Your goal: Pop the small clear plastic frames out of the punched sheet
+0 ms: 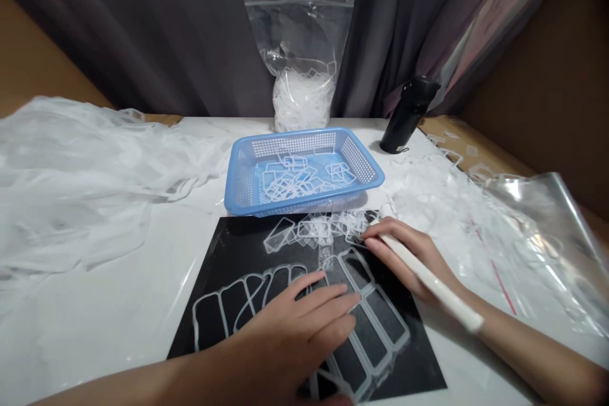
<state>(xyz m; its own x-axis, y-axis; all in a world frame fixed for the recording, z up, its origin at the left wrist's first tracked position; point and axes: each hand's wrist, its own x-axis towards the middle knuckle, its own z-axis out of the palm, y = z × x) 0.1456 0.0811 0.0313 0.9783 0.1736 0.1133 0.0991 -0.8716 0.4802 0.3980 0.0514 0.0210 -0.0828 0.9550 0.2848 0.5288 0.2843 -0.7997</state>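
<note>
My left hand [304, 323] lies with its fingers spread over a sheet of joined, pale translucent frames [375, 330] on a black mat [409, 368]. In my right hand [404, 250] is a long white tool [432, 279], its shaft slanting back over the wrist. The tip of that tool is near a row of small clear rectangular frames [316, 228] along the mat's far edge. Which piece the tip touches cannot be made out.
Behind the mat, a blue basket [304, 208] holds small white frames. Beyond it stands a zip bag [304, 98] of white pieces. A black bottle [406, 114] is at the back right. White sheet material [71, 190] heaps left; clear plastic [542, 228] lies right.
</note>
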